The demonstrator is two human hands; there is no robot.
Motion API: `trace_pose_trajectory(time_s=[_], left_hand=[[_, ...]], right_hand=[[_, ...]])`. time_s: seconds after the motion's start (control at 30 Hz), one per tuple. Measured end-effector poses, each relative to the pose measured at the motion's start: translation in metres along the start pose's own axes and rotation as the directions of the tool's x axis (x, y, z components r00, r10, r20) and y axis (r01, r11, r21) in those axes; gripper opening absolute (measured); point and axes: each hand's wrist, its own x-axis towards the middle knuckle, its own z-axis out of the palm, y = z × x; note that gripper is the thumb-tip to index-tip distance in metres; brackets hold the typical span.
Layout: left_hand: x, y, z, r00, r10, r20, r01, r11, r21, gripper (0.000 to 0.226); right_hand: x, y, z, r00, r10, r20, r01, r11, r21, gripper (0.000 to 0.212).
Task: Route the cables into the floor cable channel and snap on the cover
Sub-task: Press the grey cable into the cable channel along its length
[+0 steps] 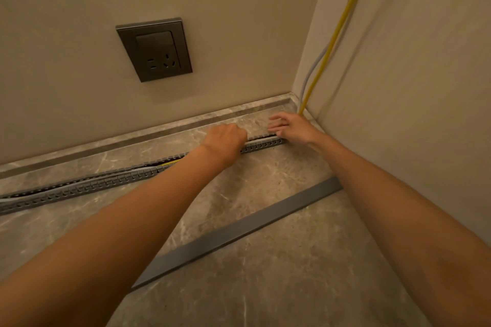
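At the far left the slotted gray cable channel (87, 184) lies on the marble floor (279, 260) parallel to the baseboard (159, 130), with a gray cable (79, 180) bulging between its comb walls and a yellow cable (171, 162) just showing beside the left forearm. The left hand (225, 138) sits over the channel with fingers curled down; whether they pinch a cable is hidden. The right hand (291, 127) rests at the channel's corner end, fingers spread flat and gripping nothing visible, near where both cables drop down the wall corner. The flat gray cover (239, 231) lies loose on the floor, well apart from the channel, slanting toward the right wall.

The step in hand looks like seating the cables. It likely goes best by pinning the corner end with the right hand while the left presses them down progressively, flattening the bulge at left so nothing rides above the walls before the cover goes on.
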Motion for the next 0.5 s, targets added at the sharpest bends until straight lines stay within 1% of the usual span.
trace_pose_trajectory(time_s=[0.07,0.13,0.23,0.37,0.5], left_hand=[[0.007,0.011,-0.001,0.998,0.062,-0.012,-0.062,0.997,-0.053,0.029],[0.010,0.020,0.004,0.995,0.096,0.005,-0.096,0.991,-0.089,0.030],[0.009,0.025,0.016,0.996,0.087,-0.016,-0.088,0.990,-0.110,0.032],[0.009,0.021,0.014,0.999,0.029,-0.014,-0.030,0.996,-0.087,0.031],[0.014,0.024,0.013,1.000,0.016,0.005,-0.016,0.997,-0.073,0.029]], right_hand=[[0.001,-0.003,0.001,0.999,0.027,0.029,-0.029,0.997,0.070,0.048],[0.001,-0.003,0.002,0.998,0.055,-0.010,-0.052,0.983,0.178,0.047],[0.000,-0.002,0.003,0.991,0.106,-0.081,-0.071,0.933,0.352,0.041],[0.004,0.001,-0.001,0.986,0.119,-0.118,-0.055,0.895,0.442,0.035],[0.008,0.007,-0.006,0.983,0.121,-0.140,-0.046,0.891,0.451,0.040]])
